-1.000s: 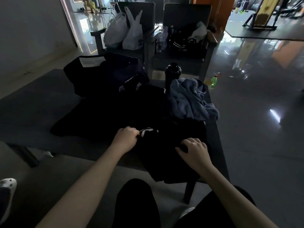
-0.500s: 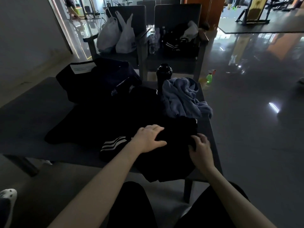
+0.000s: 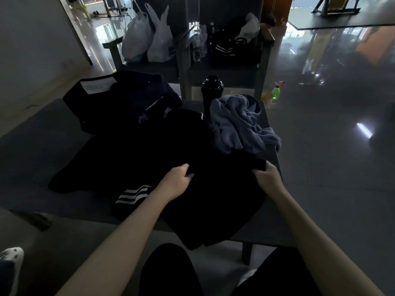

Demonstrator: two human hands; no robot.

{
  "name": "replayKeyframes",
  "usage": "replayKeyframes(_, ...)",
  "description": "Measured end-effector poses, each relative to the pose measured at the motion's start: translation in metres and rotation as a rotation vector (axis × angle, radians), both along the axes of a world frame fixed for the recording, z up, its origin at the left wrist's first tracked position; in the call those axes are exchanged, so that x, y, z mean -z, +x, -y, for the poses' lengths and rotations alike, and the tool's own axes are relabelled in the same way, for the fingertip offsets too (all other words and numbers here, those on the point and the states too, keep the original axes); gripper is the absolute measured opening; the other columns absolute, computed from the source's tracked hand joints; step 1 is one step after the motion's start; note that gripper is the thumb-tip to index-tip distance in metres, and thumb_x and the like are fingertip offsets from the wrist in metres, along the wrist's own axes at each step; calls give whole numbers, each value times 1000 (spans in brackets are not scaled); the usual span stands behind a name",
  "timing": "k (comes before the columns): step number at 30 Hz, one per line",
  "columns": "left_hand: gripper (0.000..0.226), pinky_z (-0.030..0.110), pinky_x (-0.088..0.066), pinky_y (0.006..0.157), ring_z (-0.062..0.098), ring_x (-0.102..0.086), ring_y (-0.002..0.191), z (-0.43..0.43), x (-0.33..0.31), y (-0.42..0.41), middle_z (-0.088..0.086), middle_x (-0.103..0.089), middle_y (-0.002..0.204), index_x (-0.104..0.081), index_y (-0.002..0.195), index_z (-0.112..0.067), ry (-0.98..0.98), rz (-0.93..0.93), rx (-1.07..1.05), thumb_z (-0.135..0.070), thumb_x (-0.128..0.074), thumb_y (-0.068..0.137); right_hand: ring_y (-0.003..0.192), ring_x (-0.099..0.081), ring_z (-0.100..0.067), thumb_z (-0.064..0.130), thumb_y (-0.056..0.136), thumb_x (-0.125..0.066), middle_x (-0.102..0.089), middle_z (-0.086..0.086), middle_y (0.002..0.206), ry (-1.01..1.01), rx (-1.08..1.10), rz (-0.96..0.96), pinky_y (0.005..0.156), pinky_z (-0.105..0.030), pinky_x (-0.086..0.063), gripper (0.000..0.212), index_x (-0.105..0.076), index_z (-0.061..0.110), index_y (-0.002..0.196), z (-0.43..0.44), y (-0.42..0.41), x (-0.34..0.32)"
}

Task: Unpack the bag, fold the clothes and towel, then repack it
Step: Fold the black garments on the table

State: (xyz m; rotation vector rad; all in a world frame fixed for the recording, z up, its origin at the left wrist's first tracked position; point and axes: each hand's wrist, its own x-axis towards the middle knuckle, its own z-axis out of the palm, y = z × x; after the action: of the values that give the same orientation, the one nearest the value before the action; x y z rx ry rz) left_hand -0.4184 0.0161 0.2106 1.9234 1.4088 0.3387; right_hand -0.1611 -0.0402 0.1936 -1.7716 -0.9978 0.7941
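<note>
Lower centre of frame: black garment [image 3: 224, 201], overhanging table [image 3: 32, 150] edge. Left hand [image 3: 178, 181] and right hand [image 3: 267, 178] each grip its far edge. Towel [image 3: 237, 122] lies crumpled above. Risk: the overhang's weight may drag the garment floorward if a grip loosens.

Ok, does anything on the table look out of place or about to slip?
Nothing spilled. The black fabric garment gripped by the left hand and right hand overhangs the near edge of the dark grey table; the crumpled blue-grey towel sits unfolded at the far right corner.
</note>
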Motion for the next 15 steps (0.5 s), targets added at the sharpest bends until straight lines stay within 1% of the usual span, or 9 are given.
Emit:
replayKeyframes(2,22,41,-52,87,21,-63,94,-7,-8,-9,5,-64,105,-58,117,-16,-41,145,-53,-23,-48,99,70,-53,-3,-7,85,-52,-57,3,77,232,4,-5,65,-17,-42,15,-60,5,89,-6,0,-26)
replayKeyframes(4,18,32,-52,82,17,-63,94,-10,-16,-14,1,-65,104,-60,113,-21,-55,239,-101,-22,-48,99,71,-51,-1,-8,85,-50,-53,2,77,360,-45,80,67,-8,-40,11,-59,-1,86,-22,0,-53)
replayKeyframes(6,17,20,-50,73,14,-64,92,-11,-23,-16,0,-66,102,-61,111,-21,-70,313,-137,-20,-49,99,69,-49,-8,-6,88,-49,-56,-3,79,353,-122,90,62,-12,-39,10,-59,-5,91,-47,-7,-80)
replayKeyframes(8,21,17,-48,69,15,-64,91,-6,-27,-17,1,-67,103,-61,114,-20,-77,356,-163,-16,-47,99,72,-50,-11,-5,89,-50,-57,-6,79,366,-228,98,63,-20,-38,13,-61,-8,94,-75,-19,-100)
replayKeyframes(10,29,21,-50,76,15,-62,94,-4,-27,-18,2,-64,109,-56,122,-20,-34,311,-187,-11,-42,99,80,-53,-8,-4,87,-54,-61,-1,86,306,-380,200,69,-15,-38,21,-63,2,104,-97,-37,-108)
replayKeyframes(12,33,22,-49,77,16,-60,95,-5,-26,-20,2,-60,113,-51,129,-16,-11,220,-204,-10,-38,100,106,-55,-13,4,84,-62,-63,-6,115,171,-506,374,84,-10,-37,45,-55,8,128,-110,-49,-95)
replayKeyframes(13,31,22,-49,74,17,-60,92,-8,-26,-20,4,-60,110,-50,129,-16,-22,189,-222,-11,-38,100,118,-52,-18,12,84,-65,-57,-10,129,105,-510,434,94,-15,-36,55,-48,10,136,-112,-51,-84)
replayKeyframes(14,27,23,-48,69,19,-60,88,-11,-24,-22,6,-61,106,-52,124,-15,-43,170,-252,-14,-39,100,125,-47,-23,22,84,-67,-51,-12,136,40,-474,459,103,-25,-36,62,-42,11,140,-107,-51,-74)
replayKeyframes(15,23,25,-47,64,20,-60,82,-13,-23,-22,8,-63,100,-53,119,-16,-61,160,-289,-17,-42,99,127,-44,-28,32,85,-66,-47,-14,138,-19,-412,459,105,-35,-37,67,-38,11,142,-100,-49,-63)
